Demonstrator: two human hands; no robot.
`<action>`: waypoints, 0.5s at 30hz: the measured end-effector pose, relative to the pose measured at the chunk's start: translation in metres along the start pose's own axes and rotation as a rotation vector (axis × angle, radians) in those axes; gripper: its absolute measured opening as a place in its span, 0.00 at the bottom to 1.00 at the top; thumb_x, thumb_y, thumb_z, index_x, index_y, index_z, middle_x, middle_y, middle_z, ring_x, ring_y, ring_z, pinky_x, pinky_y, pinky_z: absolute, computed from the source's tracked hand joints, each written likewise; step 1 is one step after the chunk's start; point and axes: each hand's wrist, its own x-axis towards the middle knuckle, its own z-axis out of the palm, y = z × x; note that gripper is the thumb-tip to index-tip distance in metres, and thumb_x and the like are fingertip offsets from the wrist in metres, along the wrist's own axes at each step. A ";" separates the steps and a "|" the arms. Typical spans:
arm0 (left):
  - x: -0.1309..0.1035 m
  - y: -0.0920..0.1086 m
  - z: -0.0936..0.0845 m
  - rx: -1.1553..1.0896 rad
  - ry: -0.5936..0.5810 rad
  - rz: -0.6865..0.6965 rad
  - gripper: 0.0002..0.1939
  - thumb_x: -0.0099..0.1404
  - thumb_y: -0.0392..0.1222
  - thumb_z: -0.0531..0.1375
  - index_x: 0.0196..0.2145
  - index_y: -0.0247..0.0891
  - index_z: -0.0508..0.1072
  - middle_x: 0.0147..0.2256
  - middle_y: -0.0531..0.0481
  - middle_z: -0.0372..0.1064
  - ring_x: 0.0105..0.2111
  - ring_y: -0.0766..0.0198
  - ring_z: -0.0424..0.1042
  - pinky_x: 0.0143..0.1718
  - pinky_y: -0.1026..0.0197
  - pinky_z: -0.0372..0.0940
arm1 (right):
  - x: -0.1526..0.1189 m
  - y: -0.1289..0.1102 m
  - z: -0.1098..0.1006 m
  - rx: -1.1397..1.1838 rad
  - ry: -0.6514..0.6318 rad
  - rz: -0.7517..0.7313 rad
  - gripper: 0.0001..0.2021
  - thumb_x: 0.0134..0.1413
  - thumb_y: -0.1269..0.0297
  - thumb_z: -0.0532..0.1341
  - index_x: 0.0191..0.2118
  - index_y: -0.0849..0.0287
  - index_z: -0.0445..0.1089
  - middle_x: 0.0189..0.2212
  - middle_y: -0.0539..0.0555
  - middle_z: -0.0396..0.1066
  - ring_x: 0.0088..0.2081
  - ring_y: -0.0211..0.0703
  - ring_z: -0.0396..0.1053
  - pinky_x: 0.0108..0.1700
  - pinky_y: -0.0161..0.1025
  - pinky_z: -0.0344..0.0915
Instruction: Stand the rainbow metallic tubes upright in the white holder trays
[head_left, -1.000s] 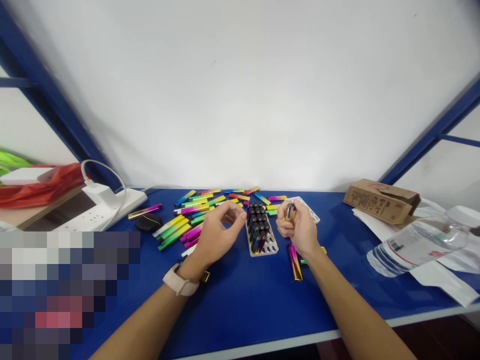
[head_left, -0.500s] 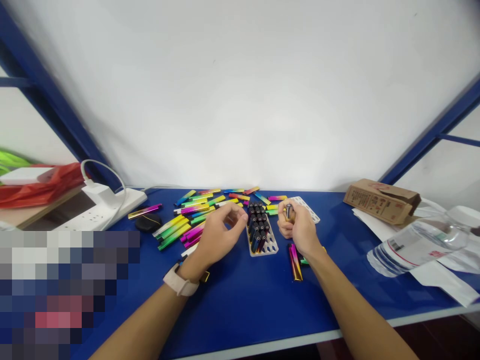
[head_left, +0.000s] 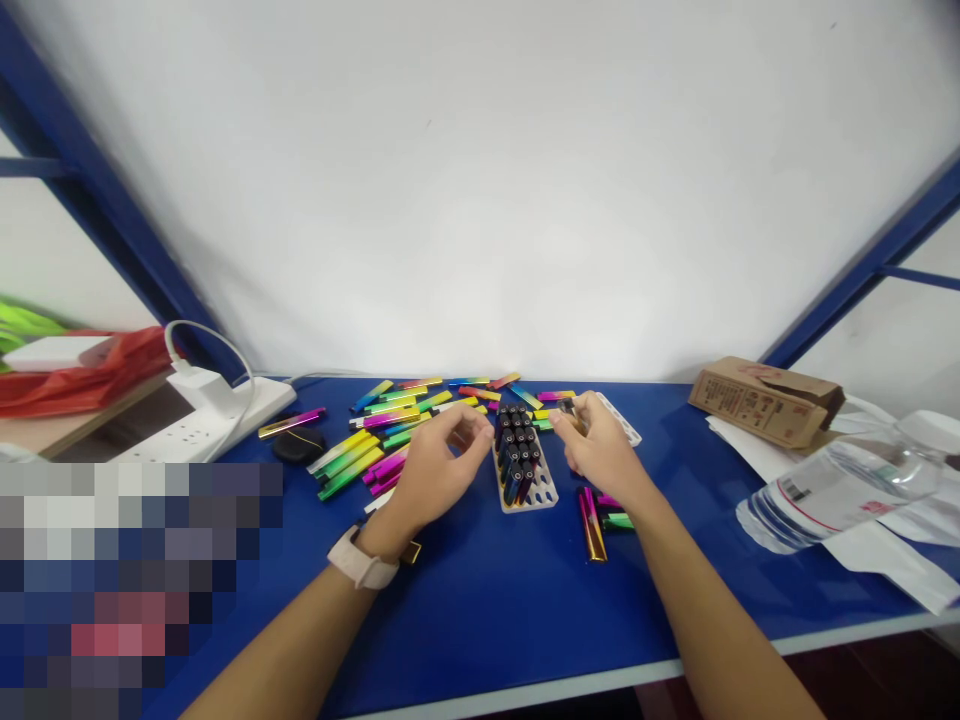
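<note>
My left hand (head_left: 435, 465), a pale watch band on its wrist, hovers just left of a white holed tray (head_left: 541, 492). Its thumb and fingers curve loosely toward each other, and no held object shows. Several slim sticks with black round tops (head_left: 516, 440) stand upright in the tray, filling its far and left parts; bare holes show at the near right. To the tray's right, my right hand (head_left: 598, 450) is closed around a small shiny stick (head_left: 568, 408), mostly hidden by the fingers. Below that hand lie a pink-gold stick (head_left: 592, 524) and a green one (head_left: 618, 521).
Many shiny multicoloured sticks (head_left: 349, 465) lie loose left of and behind the tray. Another holed tray (head_left: 619, 418) is behind my right hand. A cardboard box (head_left: 765, 403), paper sheets and a plastic bottle (head_left: 832, 490) stand right; a power strip (head_left: 187, 430) and black pouch (head_left: 298, 444) left.
My right hand has turned, bringing its thumb across toward the tray, and the stick's end is now less exposed. My left hand stays nearly in place.
</note>
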 end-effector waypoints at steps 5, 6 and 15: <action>0.001 -0.002 -0.002 0.026 0.014 0.000 0.07 0.69 0.44 0.58 0.34 0.40 0.70 0.28 0.54 0.67 0.28 0.66 0.67 0.31 0.62 0.64 | 0.001 0.003 -0.006 -0.305 0.008 -0.050 0.19 0.62 0.45 0.57 0.29 0.54 0.58 0.23 0.49 0.67 0.25 0.42 0.66 0.29 0.39 0.60; 0.002 -0.002 -0.003 0.031 0.020 0.000 0.07 0.69 0.44 0.58 0.34 0.40 0.70 0.28 0.54 0.67 0.28 0.66 0.67 0.31 0.62 0.64 | 0.001 0.003 -0.009 -0.359 -0.024 -0.081 0.20 0.63 0.44 0.56 0.28 0.55 0.59 0.24 0.50 0.67 0.26 0.42 0.65 0.29 0.39 0.59; 0.002 -0.003 -0.004 0.077 0.027 0.004 0.08 0.69 0.44 0.58 0.34 0.40 0.70 0.28 0.54 0.68 0.27 0.66 0.68 0.30 0.63 0.64 | -0.008 -0.004 -0.022 -0.207 -0.535 -0.044 0.18 0.66 0.48 0.56 0.32 0.58 0.68 0.24 0.51 0.71 0.29 0.43 0.71 0.34 0.40 0.66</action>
